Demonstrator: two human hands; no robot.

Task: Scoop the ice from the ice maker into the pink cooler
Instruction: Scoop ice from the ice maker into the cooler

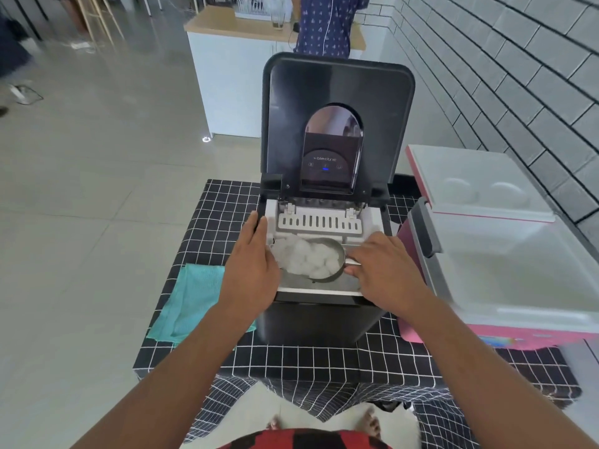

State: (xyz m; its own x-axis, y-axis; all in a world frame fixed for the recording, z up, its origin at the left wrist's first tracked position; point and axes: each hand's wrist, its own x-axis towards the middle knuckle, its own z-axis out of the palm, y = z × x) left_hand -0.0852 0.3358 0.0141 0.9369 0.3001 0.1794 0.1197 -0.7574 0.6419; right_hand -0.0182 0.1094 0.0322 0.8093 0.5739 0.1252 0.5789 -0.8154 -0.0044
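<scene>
A black ice maker (319, 319) stands on the checked table with its lid (337, 89) raised upright. Inside its open basket, a metal scoop (337, 254) is heaped with ice (308, 259). My right hand (385, 270) grips the scoop's handle at the basket's right side. Flat on the machine's left top edge rests my left hand (252, 264), fingers extended and holding nothing. The pink cooler (505, 332) sits just right of the ice maker, its white lid (476, 183) swung open toward the back and its white inside exposed.
A teal cloth (191, 299) lies on the black-and-white checked tablecloth (291, 358) left of the machine. A grey brick wall (518, 76) runs along the right. A person stands at a white counter (227, 69) behind. Tiled floor lies to the left.
</scene>
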